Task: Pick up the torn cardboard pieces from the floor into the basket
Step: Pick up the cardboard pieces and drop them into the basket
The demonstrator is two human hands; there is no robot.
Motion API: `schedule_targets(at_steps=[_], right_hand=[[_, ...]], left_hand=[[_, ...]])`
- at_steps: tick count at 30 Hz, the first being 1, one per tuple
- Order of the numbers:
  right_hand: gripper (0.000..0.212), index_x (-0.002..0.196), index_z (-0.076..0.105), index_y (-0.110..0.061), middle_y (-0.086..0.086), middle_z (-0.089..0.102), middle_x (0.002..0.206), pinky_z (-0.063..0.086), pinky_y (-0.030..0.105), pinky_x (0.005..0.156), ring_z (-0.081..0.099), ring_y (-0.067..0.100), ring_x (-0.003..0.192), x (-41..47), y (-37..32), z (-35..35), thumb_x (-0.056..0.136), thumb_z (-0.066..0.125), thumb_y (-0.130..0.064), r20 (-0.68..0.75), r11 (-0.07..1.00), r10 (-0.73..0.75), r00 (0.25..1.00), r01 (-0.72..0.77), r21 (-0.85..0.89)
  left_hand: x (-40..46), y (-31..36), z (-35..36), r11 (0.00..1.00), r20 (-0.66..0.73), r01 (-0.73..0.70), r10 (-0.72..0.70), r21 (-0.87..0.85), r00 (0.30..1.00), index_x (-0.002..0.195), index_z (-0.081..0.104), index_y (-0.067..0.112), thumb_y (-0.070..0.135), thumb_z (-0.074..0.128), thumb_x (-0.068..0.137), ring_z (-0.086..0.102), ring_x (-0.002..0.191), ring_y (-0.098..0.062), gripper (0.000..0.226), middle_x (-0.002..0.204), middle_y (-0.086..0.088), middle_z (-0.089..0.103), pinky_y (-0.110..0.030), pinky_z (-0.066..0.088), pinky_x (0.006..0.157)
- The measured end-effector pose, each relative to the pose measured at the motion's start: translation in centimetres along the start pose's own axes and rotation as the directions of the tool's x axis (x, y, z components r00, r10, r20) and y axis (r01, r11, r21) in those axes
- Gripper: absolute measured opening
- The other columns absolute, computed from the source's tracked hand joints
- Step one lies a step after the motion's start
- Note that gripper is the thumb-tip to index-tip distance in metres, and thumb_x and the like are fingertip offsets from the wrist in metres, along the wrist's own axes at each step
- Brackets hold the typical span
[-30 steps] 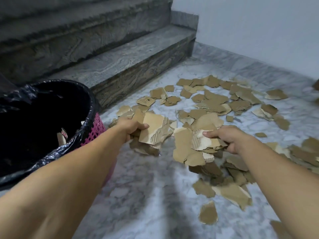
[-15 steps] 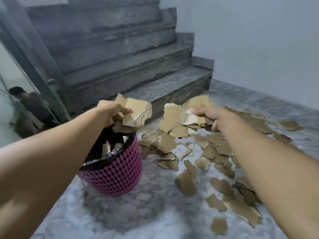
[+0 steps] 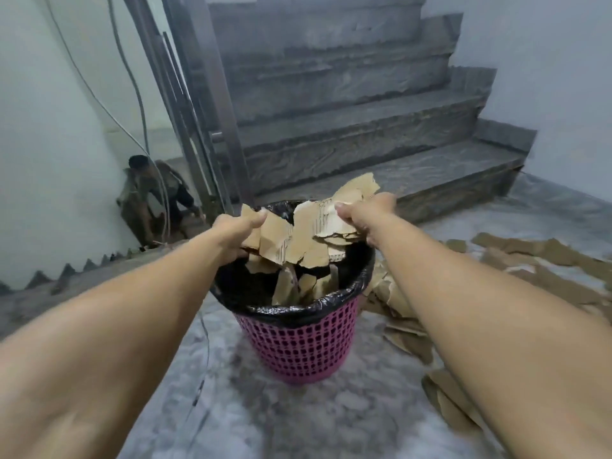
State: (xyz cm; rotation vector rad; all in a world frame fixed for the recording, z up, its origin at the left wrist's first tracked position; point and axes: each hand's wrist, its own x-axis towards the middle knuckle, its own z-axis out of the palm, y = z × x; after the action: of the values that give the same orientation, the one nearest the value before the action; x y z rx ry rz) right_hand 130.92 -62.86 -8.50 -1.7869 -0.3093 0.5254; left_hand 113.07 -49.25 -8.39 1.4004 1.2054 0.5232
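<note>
A pink mesh basket (image 3: 299, 347) lined with a black bag (image 3: 291, 311) stands on the marble floor in the middle. My left hand (image 3: 236, 228) grips a bunch of torn cardboard pieces (image 3: 275, 240) over the basket's left rim. My right hand (image 3: 367, 217) grips another bunch of pieces (image 3: 334, 220) over the right rim. Both bunches hang above the opening. More pieces (image 3: 303, 288) stand inside the basket. Several torn pieces (image 3: 536, 256) lie on the floor to the right.
Grey stone stairs (image 3: 364, 134) rise behind the basket. A metal railing post (image 3: 212, 104) stands at the left, with a glass panel that mirrors a crouching person (image 3: 152, 190). A thin cable (image 3: 202, 369) lies on the floor left of the basket. White wall (image 3: 563, 77) at right.
Both hands lifted their cardboard bunches off the floor pile and carried them left, over the basket's opening. The view swung left and up with them.
</note>
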Motion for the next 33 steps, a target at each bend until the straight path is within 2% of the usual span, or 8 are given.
schedule_targets(at_steps=[3, 5, 9, 15, 19, 22, 26, 33], right_hand=[[0.066, 0.124, 0.059, -0.006, 0.013, 0.062, 0.125, 0.048, 0.032, 0.093, 0.058, 0.029, 0.115, -0.5, 2.3, 1.7, 0.071, 0.084, -0.037, 0.016, 0.950, -0.079, 0.997, 0.080, -0.301], [0.051, 0.122, 0.061, -0.010, 0.013, 0.062, 0.124, 0.043, 0.028, 0.085, 0.057, 0.026, 0.114, -1.1, 3.5, 1.6, 0.078, 0.080, -0.031, -0.037, 0.874, -0.207, 0.978, 0.168, -0.457], [0.041, 0.122, 0.061, -0.011, 0.010, 0.059, 0.128, 0.043, 0.034, 0.098, 0.051, 0.030, 0.122, -2.2, 6.0, 1.1, 0.081, 0.060, -0.004, -0.026, 0.712, -0.417, 0.908, 0.309, -0.630], [0.064, 0.142, 0.029, 0.000, 0.012, 0.027, 0.154, 0.034, 0.042, 0.111, 0.035, 0.033, 0.138, -3.2, 7.9, 2.4, 0.081, 0.047, -0.001, 0.013, 0.872, -0.192, 0.981, 0.177, -0.457], [0.097, 0.154, -0.009, -0.006, 0.006, -0.018, 0.163, 0.014, 0.045, 0.122, 0.000, 0.028, 0.151, -5.1, 7.3, 3.9, 0.086, 0.057, -0.024, 0.223, 0.879, -0.105, 0.969, 0.195, -0.435], [0.117, 0.151, -0.024, -0.010, 0.002, -0.036, 0.157, 0.009, 0.040, 0.122, -0.009, 0.024, 0.151, -5.7, 6.7, 4.1, 0.083, 0.069, -0.031, 0.423, 0.894, -0.023, 0.906, 0.208, -0.396], [0.133, 0.149, -0.029, -0.011, 0.003, -0.041, 0.153, 0.008, 0.036, 0.120, -0.008, 0.024, 0.151, -5.5, 6.6, 3.9, 0.078, 0.080, -0.035, 0.604, 0.820, 0.034, 0.796, 0.324, -0.472], [0.131, 0.150, -0.027, -0.011, 0.005, -0.042, 0.152, 0.011, 0.030, 0.119, -0.006, 0.022, 0.151, -4.5, 6.9, 5.0, 0.079, 0.078, -0.042, 0.643, 0.762, -0.034, 0.765, 0.437, -0.479]], left_hand=[[0.9, -3.4, -0.5, 0.921, -0.006, -0.147, 0.159, 0.362, 0.987, 0.124, 0.057, 0.000, 0.045, 0.063, 0.088, 0.059, 0.109, -0.031, 0.058, 0.124, -0.015, 0.062, -0.037, 0.045, 0.091], [1.3, -5.2, -1.3, 0.702, -0.010, -0.267, 0.364, 0.660, 0.931, 0.131, 0.054, 0.001, 0.041, 0.061, 0.091, 0.052, 0.124, -0.031, 0.057, 0.135, -0.015, 0.056, -0.034, 0.038, 0.102], [2.3, -7.8, -3.1, 0.451, 0.054, -0.289, 0.465, 0.844, 0.883, 0.138, 0.050, 0.011, 0.051, 0.050, 0.092, 0.012, 0.148, -0.025, 0.061, 0.154, -0.008, 0.034, -0.047, -0.002, 0.118], [2.1, -9.2, -4.1, 0.575, 0.030, -0.307, 0.440, 0.758, 0.897, 0.150, 0.025, 0.004, 0.049, 0.047, 0.095, 0.000, 0.150, -0.025, 0.075, 0.161, -0.012, 0.007, -0.047, 0.003, 0.121], [1.4, -10.0, -5.1, 0.583, -0.079, -0.211, 0.431, 0.785, 0.899, 0.149, 0.026, 0.003, 0.058, 0.041, 0.093, 0.001, 0.149, -0.029, 0.080, 0.161, -0.014, 0.006, -0.047, 0.003, 0.121], [0.7, -10.5, -5.8, 0.639, -0.244, -0.066, 0.383, 0.766, 0.891, 0.146, 0.032, 0.003, 0.061, 0.037, 0.093, 0.005, 0.148, -0.032, 0.079, 0.160, -0.016, 0.012, -0.051, 0.004, 0.120], [0.2, -11.1, -6.6, 0.765, -0.385, 0.011, 0.312, 0.644, 0.868, 0.145, 0.032, 0.002, 0.060, 0.040, 0.092, 0.010, 0.148, -0.032, 0.079, 0.159, -0.016, 0.013, -0.051, 0.007, 0.118], [-0.6, -12.3, -6.0, 0.830, -0.433, -0.047, 0.338, 0.556, 0.836, 0.152, 0.007, 0.002, 0.068, 0.032, 0.090, 0.002, 0.149, -0.028, 0.094, 0.161, -0.016, 0.002, -0.045, 0.003, 0.121]])
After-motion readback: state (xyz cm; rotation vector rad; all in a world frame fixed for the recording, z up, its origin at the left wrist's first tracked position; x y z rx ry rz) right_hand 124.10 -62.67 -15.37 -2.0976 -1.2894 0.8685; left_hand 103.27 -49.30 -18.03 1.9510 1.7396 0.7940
